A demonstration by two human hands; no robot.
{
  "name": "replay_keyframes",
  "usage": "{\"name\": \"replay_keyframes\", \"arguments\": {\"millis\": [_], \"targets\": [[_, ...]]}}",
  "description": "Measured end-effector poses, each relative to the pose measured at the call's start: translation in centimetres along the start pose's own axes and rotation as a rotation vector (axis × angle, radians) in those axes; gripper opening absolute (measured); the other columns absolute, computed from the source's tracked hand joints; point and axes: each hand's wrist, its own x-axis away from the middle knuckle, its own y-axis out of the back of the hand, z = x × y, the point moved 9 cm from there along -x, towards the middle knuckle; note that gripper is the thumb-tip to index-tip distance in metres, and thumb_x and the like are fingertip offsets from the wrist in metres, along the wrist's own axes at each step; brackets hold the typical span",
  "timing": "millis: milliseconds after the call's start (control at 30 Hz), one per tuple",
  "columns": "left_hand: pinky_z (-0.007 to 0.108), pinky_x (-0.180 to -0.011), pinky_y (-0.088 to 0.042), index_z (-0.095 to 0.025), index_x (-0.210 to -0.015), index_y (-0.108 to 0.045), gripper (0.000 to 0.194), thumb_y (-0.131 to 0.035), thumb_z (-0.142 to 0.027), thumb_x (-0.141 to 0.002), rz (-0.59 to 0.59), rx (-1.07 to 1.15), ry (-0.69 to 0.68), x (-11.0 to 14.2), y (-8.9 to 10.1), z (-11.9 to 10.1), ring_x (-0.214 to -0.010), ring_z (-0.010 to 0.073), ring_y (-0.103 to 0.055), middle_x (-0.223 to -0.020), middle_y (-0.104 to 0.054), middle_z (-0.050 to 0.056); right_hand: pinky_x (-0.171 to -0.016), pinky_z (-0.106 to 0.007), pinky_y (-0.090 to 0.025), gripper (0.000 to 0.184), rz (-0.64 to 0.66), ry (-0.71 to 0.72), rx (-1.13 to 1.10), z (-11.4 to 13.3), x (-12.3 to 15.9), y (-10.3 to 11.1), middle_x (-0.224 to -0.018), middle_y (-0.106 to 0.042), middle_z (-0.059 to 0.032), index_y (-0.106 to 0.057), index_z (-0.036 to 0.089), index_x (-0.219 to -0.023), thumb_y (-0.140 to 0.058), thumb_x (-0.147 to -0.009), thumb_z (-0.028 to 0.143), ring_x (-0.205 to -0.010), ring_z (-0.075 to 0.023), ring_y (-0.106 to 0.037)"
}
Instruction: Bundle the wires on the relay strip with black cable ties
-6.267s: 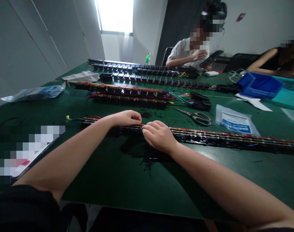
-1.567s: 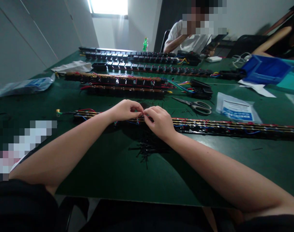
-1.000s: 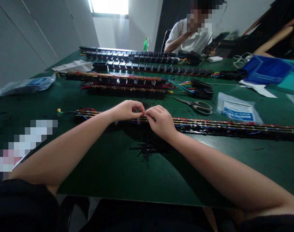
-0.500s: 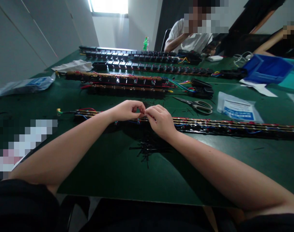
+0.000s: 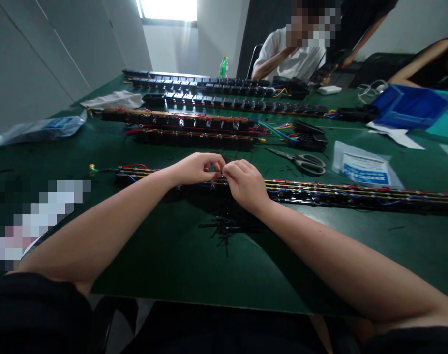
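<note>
I'm seeing the bar (image 5: 301,199) lying across the near worktop (image 5: 153,260), running out of view at right. The left hand (image 5: 197,168) and right hand (image 5: 248,187) are resting fingertips close together over its left part; whether either grip is pinching anything, I'm not able to tell. Wires (image 5: 319,189) are already running along the bar, so I'm judging it partly done; black strips (image 5: 225,226) are lying loose nearer me, and what's remaining isn't showing.

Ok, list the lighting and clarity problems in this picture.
Head view: window blown out to white, sheen on the green table, dark shadow below the right forearm; again head view, whatever lies between the left hand and right hand is too small to make out.
</note>
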Motion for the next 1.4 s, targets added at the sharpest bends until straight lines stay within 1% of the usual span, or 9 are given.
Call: {"name": "replay_keyframes", "arguments": {"millis": [233, 367, 500, 633, 833, 967, 1100, 1233, 1400], "targets": [[0.024, -0.067, -0.039, -0.018, -0.094, -0.065, 0.015, -0.062, -0.024, -0.081, -0.013, -0.035, -0.013, 0.1, 0.2, -0.3, -0.074, 0.0099, -0.052, -0.088, -0.065, 0.001, -0.078, -0.035, -0.042, 0.016, -0.012, -0.004, -0.013, -0.1, 0.1, 0.1, -0.092, -0.068, -0.0061, -0.059, 0.022, -0.087, -0.046, -0.097, 0.021, -0.087, -0.021, -0.054], [0.023, -0.064, -0.038, -0.018, -0.093, -0.067, 0.016, -0.064, -0.027, -0.08, -0.027, -0.052, -0.014, 0.1, 0.4, -0.3, -0.069, 0.0091, -0.049, -0.084, -0.064, 0.0, -0.078, -0.034, -0.042, 0.016, -0.005, -0.005, -0.016, 0.0, 0.1, 0.2, -0.092, -0.069, -0.0052, -0.058, 0.022, -0.087, -0.046, -0.096, 0.02, -0.087, -0.0209, -0.055], [0.023, -0.064, -0.038, -0.017, -0.086, -0.066, 0.011, -0.064, -0.024, -0.078, -0.047, -0.072, -0.001, 0.0, 0.6, -0.1, -0.067, 0.009, -0.048, -0.077, -0.061, -0.002, -0.078, -0.035, -0.041, 0.017, 0.0, -0.005, -0.02, 0.1, 0.1, 0.2, -0.092, -0.068, -0.0055, -0.058, 0.022, -0.09, -0.043, -0.097, 0.019, -0.086, -0.0213, -0.053], [0.023, -0.065, -0.038, -0.017, -0.082, -0.064, 0.008, -0.064, -0.024, -0.076, -0.036, -0.075, 0.016, -0.2, 0.5, 0.1, -0.068, 0.0093, -0.05, -0.077, -0.06, -0.002, -0.077, -0.034, -0.04, 0.016, -0.018, -0.019, -0.018, 0.0, 0.1, 0.3, -0.093, -0.066, -0.0064, -0.056, 0.022, -0.091, -0.042, -0.096, 0.017, -0.085, -0.0217, -0.051], [0.023, -0.065, -0.039, -0.017, -0.085, -0.061, 0.011, -0.062, -0.024, -0.077, 0.012, -0.06, 0.049, -0.2, 0.0, 0.7, -0.069, 0.0094, -0.051, -0.077, -0.061, -0.002, -0.077, -0.034, -0.04, 0.017, -0.057, -0.049, -0.016, -0.5, 0.2, 0.3, -0.092, -0.063, -0.0061, -0.054, 0.023, -0.091, -0.039, -0.096, 0.017, -0.085, -0.0213, -0.051], [0.023, -0.063, -0.036, -0.017, -0.089, -0.061, 0.015, -0.062, -0.021, -0.075, 0.026, -0.054, 0.079, -0.1, -0.1, 0.8, -0.067, 0.009, -0.047, -0.076, -0.058, -0.002, -0.077, -0.034, -0.04, 0.017, -0.076, -0.055, -0.011, -0.6, 0.3, 0.3, -0.091, -0.062, -0.0065, -0.053, 0.022, -0.091, -0.038, -0.097, 0.018, -0.085, -0.0213, -0.051], [0.024, -0.065, -0.037, -0.018, -0.094, -0.061, 0.019, -0.062, -0.022, -0.076, 0.031, -0.005, 0.082, 0.0, -0.2, 0.6, -0.068, 0.0085, -0.046, -0.082, -0.059, -0.002, -0.077, -0.033, -0.042, 0.016, -0.07, -0.039, -0.024, -0.5, 0.3, 0.5, -0.091, -0.062, -0.0063, -0.054, 0.023, -0.092, -0.039, -0.097, 0.02, -0.086, -0.0208, -0.053], [0.024, -0.068, -0.04, -0.017, -0.091, -0.06, 0.016, -0.062, -0.027, -0.078, 0.033, 0.081, 0.093, -0.2, -0.1, 1.0, -0.072, 0.01, -0.051, -0.082, -0.06, -0.001, -0.08, -0.032, -0.044, 0.015, -0.066, -0.03, -0.039, -0.4, 0.2, 0.7, -0.096, -0.063, -0.0065, -0.055, 0.023, -0.094, -0.041, -0.097, 0.022, -0.091, -0.0205, -0.055], [0.025, -0.069, -0.044, -0.016, -0.087, -0.057, 0.016, -0.061, -0.03, -0.079, 0.039, 0.199, 0.123, -0.4, 0.1, 1.8, -0.071, 0.0106, -0.053, -0.077, -0.058, -0.001, -0.08, -0.034, -0.045, 0.016, -0.071, -0.057, -0.016, -0.4, 0.2, 0.7, -0.097, -0.064, -0.009, -0.055, 0.02, -0.101, -0.04, -0.098, 0.025, -0.089, -0.0217, -0.057]]}}
